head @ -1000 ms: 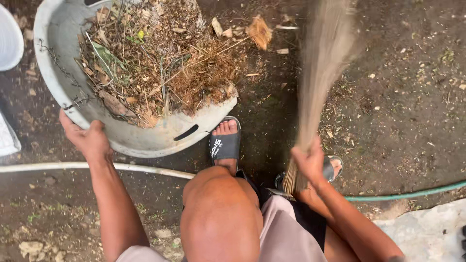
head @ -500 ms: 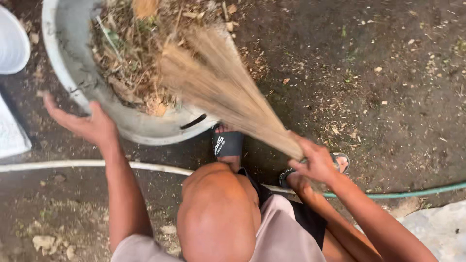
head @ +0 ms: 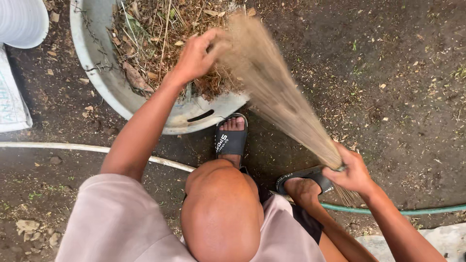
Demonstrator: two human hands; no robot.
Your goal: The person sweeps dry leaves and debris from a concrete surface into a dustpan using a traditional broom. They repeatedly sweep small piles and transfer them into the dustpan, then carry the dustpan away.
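A grey metal basin (head: 97,68) tilted on the dirt holds dry leaves, twigs and grass (head: 145,43). My left hand (head: 196,53) reaches over the debris and touches the fanned tips of a stick broom (head: 272,92). My right hand (head: 352,170) grips the broom's bound end low at the right, so the broom slants up-left into the basin. The broom head is blurred. My bent knee (head: 221,208) and two black sandals (head: 232,138) are below the basin's rim.
A white hose (head: 58,147) runs across the ground under my left arm and a green hose (head: 412,211) continues to the right. A white tub (head: 22,22) and a white sack (head: 12,97) stand at the far left. A pale stone slab (head: 437,240) sits at the lower right.
The broom swung from upright at the right down into the basin. My left hand let go of the basin's rim and moved up onto the debris and broom tips.
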